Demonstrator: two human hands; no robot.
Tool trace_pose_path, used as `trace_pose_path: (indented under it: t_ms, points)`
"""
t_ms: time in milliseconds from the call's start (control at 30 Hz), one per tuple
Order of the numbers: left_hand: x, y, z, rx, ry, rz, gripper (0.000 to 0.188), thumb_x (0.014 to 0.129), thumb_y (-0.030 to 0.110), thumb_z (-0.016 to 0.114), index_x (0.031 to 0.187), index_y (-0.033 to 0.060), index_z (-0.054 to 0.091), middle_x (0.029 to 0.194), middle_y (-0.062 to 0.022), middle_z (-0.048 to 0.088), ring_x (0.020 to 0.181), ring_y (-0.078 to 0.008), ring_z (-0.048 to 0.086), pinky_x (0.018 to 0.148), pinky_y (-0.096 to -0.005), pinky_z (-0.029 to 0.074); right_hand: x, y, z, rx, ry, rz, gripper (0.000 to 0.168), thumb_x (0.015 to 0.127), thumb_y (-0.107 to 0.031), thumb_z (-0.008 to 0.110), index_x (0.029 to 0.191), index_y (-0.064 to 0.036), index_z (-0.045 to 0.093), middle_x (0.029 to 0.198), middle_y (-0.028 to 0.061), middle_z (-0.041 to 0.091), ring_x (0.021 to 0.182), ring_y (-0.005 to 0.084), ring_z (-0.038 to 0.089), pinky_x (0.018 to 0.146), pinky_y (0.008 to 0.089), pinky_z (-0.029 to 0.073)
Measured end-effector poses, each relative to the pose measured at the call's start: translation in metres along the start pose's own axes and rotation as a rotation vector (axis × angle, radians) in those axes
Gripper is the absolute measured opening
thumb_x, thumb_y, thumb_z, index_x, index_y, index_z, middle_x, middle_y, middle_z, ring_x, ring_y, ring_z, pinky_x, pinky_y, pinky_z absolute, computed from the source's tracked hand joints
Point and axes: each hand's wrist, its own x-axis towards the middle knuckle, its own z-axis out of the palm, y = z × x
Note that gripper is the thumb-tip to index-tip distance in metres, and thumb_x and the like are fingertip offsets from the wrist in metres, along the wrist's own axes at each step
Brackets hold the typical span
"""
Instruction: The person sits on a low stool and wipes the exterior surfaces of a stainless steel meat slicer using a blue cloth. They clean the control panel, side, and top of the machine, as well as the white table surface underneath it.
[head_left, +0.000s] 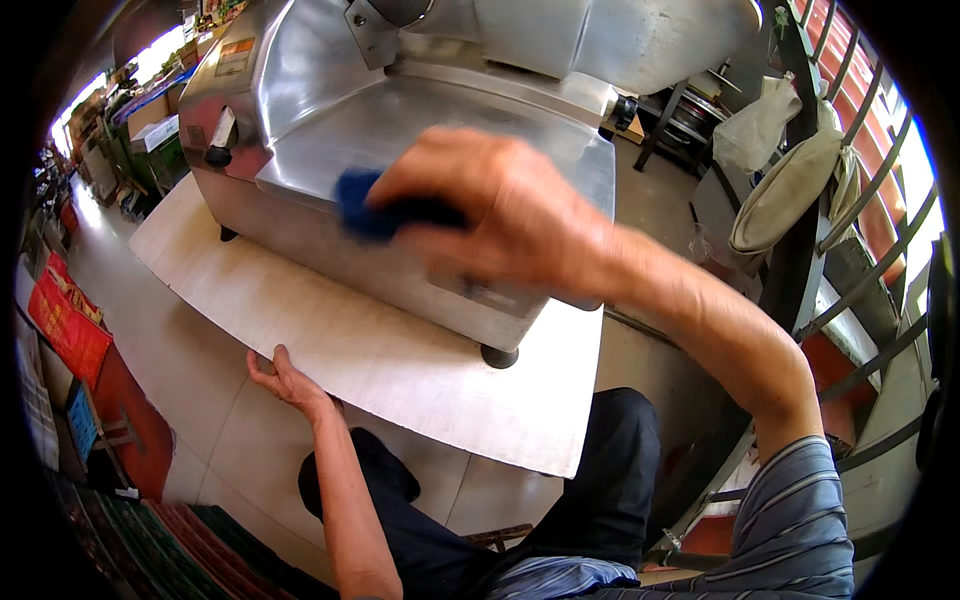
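My right hand (502, 202), blurred, is closed around a dark blue cloth or sponge (360, 202). It is over the front edge of a metal meat slicer (420, 112), and I cannot tell whether the blue piece touches the metal. The slicer's steel housing stands on dark feet on a pale tabletop (262, 300). At the tabletop's near edge is my left hand (292, 386), with its thumb at the rim. Whether the left fingers grip the board is unclear.
A black-tipped switch lever (219, 150) sticks out at the slicer's left. Metal bars (862, 217) run along the right, with a beige cloth bag (787, 195) and a white plastic bag (757, 124) hanging there. A red bag (71, 319) lies at the left.
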Motion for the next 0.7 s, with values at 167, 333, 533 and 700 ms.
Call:
trace_pose_path:
  t_ms: [167,333,533,700]
  points:
    - [-0.006,-0.001,0.001,-0.001,-0.05,-0.041,0.062,0.096,0.018,0.061,0.151,0.0093,0.033,0.13,-0.0178,0.057,0.112,-0.0288,0.057,0.098,-0.0408,0.048,-0.02,-0.044,-0.01,0.247,0.025,-0.014,0.025,0.081,-0.012,0.074,0.104,-0.004,0.069,0.089,0.0178,0.067,0.084,0.035,0.071,0.076,0.0418,0.058]
    - [-0.002,0.008,-0.004,0.063,-0.047,-0.046,0.064,0.097,0.021,0.06,0.153,0.0106,0.031,0.13,-0.0166,0.054,0.111,-0.0271,0.055,0.097,-0.0425,0.048,-0.048,0.011,-0.084,0.061,0.134,0.539,0.038,0.089,-0.023,0.072,0.123,-0.005,0.069,0.093,0.014,0.074,0.082,0.0255,0.075,0.076,0.0359,0.061]
    - [-0.011,0.005,0.003,0.04,-0.054,-0.05,0.064,0.097,0.02,0.059,0.154,0.0128,0.031,0.126,-0.0147,0.055,0.111,-0.0278,0.056,0.092,-0.0429,0.051,-0.1,0.074,-0.068,-0.313,0.101,0.665,0.036,0.086,-0.018,0.069,0.119,-0.004,0.068,0.112,0.0191,0.07,0.101,0.0339,0.069,0.092,0.0432,0.055]
    - [-0.006,0.009,0.0,0.044,-0.031,-0.054,0.063,0.096,0.019,0.059,0.153,0.0142,0.033,0.128,-0.0143,0.056,0.11,-0.0287,0.059,0.09,-0.0437,0.053,-0.089,-0.016,-0.037,-0.286,0.161,0.235,0.028,0.081,-0.01,0.073,0.108,-0.007,0.066,0.093,0.0136,0.062,0.091,0.0313,0.061,0.08,0.0447,0.053]
